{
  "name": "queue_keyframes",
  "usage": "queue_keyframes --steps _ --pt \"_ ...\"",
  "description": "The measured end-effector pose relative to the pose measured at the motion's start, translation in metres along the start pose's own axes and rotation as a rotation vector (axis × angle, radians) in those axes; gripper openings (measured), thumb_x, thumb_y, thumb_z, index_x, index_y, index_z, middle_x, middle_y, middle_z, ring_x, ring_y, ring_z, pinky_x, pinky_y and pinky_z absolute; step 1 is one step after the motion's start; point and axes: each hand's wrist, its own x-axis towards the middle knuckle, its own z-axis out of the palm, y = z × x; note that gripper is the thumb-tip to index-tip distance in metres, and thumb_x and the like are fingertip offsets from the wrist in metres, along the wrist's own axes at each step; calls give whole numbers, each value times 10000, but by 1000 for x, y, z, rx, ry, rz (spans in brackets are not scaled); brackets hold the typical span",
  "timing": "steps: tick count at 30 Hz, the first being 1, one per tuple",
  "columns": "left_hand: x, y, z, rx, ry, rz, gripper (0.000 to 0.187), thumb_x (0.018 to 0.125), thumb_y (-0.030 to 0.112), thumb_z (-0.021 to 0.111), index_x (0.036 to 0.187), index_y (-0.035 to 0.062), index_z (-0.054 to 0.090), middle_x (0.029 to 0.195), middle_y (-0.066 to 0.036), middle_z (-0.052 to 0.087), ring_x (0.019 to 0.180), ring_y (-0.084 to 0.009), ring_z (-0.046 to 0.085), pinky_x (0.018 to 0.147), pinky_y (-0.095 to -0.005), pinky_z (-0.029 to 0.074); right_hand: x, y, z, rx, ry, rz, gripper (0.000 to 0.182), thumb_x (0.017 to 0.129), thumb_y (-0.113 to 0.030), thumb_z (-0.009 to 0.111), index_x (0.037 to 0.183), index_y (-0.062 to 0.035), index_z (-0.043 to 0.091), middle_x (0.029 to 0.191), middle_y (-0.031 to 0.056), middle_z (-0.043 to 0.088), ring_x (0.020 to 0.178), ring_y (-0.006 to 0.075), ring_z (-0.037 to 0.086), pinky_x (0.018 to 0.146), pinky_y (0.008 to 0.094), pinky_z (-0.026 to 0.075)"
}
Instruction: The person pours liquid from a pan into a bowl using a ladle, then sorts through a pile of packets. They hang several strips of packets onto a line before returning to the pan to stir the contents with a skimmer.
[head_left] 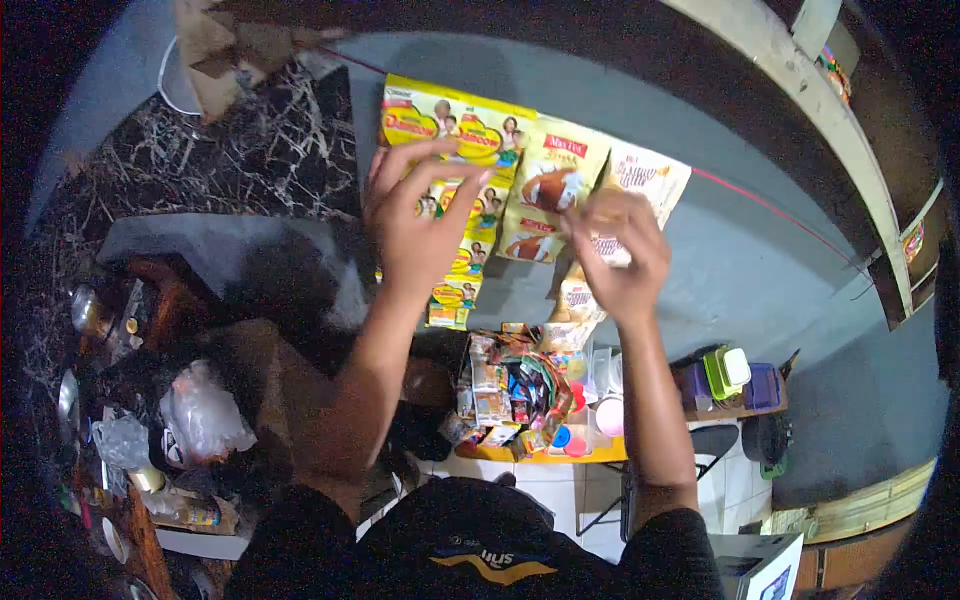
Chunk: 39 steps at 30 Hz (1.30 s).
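On the head view, my one feed, I have both arms raised toward a grey wall (pixel 730 260), where strips of sachets hang side by side along a red cord (pixel 770 205).

My left grip (pixel 415 220) is over the yellow Dancow sachets (pixel 497 140), its fingers spread and its thumb apart from them; I cannot tell whether the fingertips touch the packets. That strip runs down past my wrist in a column of smaller packets.

Between my two grips hang the Max Tea sachets (pixel 550 188), one above another. My right grip (pixel 630 250) is in front of the cream-coloured sachets (pixel 648 180), its fingers curled and its thumb toward the Max Tea strip. The fingers are blurred, so I cannot tell whether they pinch anything.

Below, I see a tabletop (pixel 490 454) with an orange edge, crowded with small packets (pixel 490 380) and coloured tubs (pixel 608 415). Right of my right forearm sits a green container (pixel 714 380) beside a purple one (pixel 765 388).
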Motion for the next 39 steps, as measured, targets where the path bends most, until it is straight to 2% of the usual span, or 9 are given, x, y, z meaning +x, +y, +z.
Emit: queue_keyframes --steps 8,12,16,18,20,27,29,33,39 --pt "-219 3 15 -325 -120 -556 233 622 -60 799 678 25 589 760 -68 621 729 -179 600 693 -296 477 -269 -18 -34 361 -262 1010 157 738 30 721 875 -47 735 867 70 670 780 129 604 670 248 475" --pt "-362 -8 5 -117 -420 -1211 207 801 166 722 717 25 595 723 -74 595 648 -175 566 642 -276 449 -423 -1 -42 381 -408 1440 180 894 -141 620 923 27 677 894 60 669 808 125 612 734 268 486" --pt "-498 -5 2 57 -653 -1309 390 831 414 653 953 46 609 853 -137 634 787 -296 624 726 -386 484 -502 8 -28 282 -566 1474 253 920 -217 583 1033 4 634 879 86 676 786 146 621 695 292 493" --pt "-567 -6 0 -120 -786 -1508 408 852 293 670 1133 41 514 1005 -84 595 891 -206 594 806 -329 480 -528 11 -22 150 -627 1407 272 893 -238 615 1053 -18 631 879 111 671 784 173 636 690 301 499" --pt "-575 8 10 151 -710 -1068 478 801 431 662 1095 64 575 1019 -150 617 959 -331 595 834 -432 473 -554 17 -19 164 -550 1392 280 853 -218 659 1054 -26 627 918 124 660 804 199 645 693 313 504" --pt "-582 29 36 210 -759 -1135 478 775 357 707 1131 71 564 1080 -150 604 973 -349 584 855 -435 463 -585 49 -18 106 -531 1344 227 789 -121 690 1005 -116 621 905 105 653 841 230 657 717 339 511" --pt "-574 24 42 652 -843 -683 473 766 367 710 1104 63 583 1070 -144 617 980 -335 589 846 -438 462 -580 54 -20 91 -575 1334 238 784 -107 692 1008 -108 613 889 108 656 824 227 656 714 337 510" --pt "-573 12 43 503 -1060 -842 468 764 368 709 1097 59 596 1042 -142 633 996 -328 591 857 -440 451 -596 43 -15 207 -555 1362 220 818 -118 685 1016 -73 600 898 91 649 774 190 636 700 315 510" --pt "-579 14 59 170 -762 -1367 396 814 331 668 1068 38 588 1013 -143 638 971 -325 602 851 -417 455 -588 24 -5 361 -601 1357 196 851 -128 668 1009 -38 595 953 92 616 789 162 611 679 281 502"
